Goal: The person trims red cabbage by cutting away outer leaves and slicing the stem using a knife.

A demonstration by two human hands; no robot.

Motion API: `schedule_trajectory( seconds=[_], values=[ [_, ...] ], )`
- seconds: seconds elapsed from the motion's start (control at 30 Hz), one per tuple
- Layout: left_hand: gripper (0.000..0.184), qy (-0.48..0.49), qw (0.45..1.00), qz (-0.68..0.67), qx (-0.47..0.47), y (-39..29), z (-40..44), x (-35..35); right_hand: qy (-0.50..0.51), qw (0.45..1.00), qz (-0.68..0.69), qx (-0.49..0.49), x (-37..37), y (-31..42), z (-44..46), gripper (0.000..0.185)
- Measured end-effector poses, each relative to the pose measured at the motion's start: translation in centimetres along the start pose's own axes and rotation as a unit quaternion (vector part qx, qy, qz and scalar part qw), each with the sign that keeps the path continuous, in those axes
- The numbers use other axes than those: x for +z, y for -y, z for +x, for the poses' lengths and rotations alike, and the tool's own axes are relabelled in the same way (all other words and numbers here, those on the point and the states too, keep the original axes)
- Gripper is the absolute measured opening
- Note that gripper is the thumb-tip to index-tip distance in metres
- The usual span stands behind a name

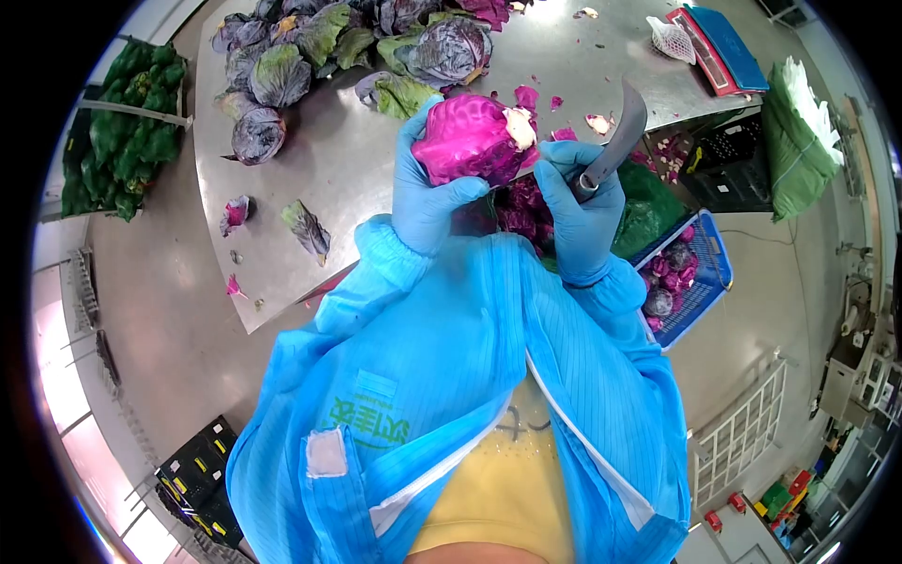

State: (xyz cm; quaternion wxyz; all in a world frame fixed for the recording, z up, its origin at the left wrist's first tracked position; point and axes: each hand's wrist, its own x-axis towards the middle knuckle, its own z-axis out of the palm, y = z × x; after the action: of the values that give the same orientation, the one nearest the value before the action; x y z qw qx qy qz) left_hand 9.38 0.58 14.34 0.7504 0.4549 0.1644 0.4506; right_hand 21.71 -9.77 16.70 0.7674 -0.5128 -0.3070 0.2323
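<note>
In the head view, my left hand (423,193), in a blue glove, is closed around a bright purple red cabbage (465,141). Its pale cut stem end points right, toward my other hand. My right hand (587,216), also gloved, grips the dark handle of a curved knife (620,136); the blade points up and away from the cabbage. The right fingertips are close to the stem end, and I cannot tell if they touch it. Below the hands, purple leaves (521,211) lie in a partly hidden container.
Untrimmed red cabbages (282,75) are heaped at the back left of the steel table (329,188). Loose leaves (305,230) and scraps lie about. A blue crate (700,282) with cabbages stands at right, near a black crate (728,169) and a green sack (799,150).
</note>
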Motion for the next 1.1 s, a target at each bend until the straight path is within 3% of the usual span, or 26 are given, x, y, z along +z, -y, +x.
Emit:
schedule_trajectory(
  seconds=[0.23, 0.33, 0.4, 0.53, 0.63, 0.8, 0.87, 1.0, 1.1],
  values=[
    [0.104, 0.004, 0.999, 0.03, 0.012, -0.4, -0.2, 0.4, 0.037, 0.999, -0.009, -0.001, 0.7, 0.4, -0.6, 0.019],
    [0.105, 0.009, 0.999, 0.037, 0.015, -0.3, -0.3, 0.3, 0.043, 0.994, -0.099, -0.035, 0.6, -0.2, -0.6, 0.019],
    [0.104, 0.011, 0.999, 0.05, 0.012, -0.5, -0.3, 0.3, 0.06, 0.96, -0.231, -0.148, 0.5, 0.2, -0.4, 0.022],
    [0.104, -0.002, 0.997, 0.077, 0.024, -0.4, -0.3, 0.3, 0.061, 0.945, -0.242, -0.211, 0.6, -0.3, -0.3, 0.026],
    [0.103, 0.013, 0.999, 0.04, 0.005, -0.5, -0.3, 0.1, 0.088, 0.904, -0.282, -0.31, 0.3, -1.1, -0.1, 0.035],
    [0.101, 0.024, 0.999, 0.035, -0.018, -0.9, -0.5, 0.2, 0.152, 0.877, -0.315, -0.329, -0.3, -0.5, 0.4, 0.035],
    [0.099, 0.02, 0.999, 0.02, -0.032, -0.8, -0.5, 0.1, 0.199, 0.87, -0.335, -0.302, -0.9, -0.6, 0.5, 0.043],
    [0.093, 0.008, 0.998, -0.021, -0.06, -0.5, -0.7, -0.1, 0.139, 0.874, -0.344, -0.313, -0.3, -0.8, 0.6, 0.027],
    [0.087, -0.01, 0.997, -0.006, -0.074, -0.1, -0.8, -0.8, 0.115, 0.892, -0.319, -0.298, -0.3, -1.2, 0.1, 0.028]
  ],
)
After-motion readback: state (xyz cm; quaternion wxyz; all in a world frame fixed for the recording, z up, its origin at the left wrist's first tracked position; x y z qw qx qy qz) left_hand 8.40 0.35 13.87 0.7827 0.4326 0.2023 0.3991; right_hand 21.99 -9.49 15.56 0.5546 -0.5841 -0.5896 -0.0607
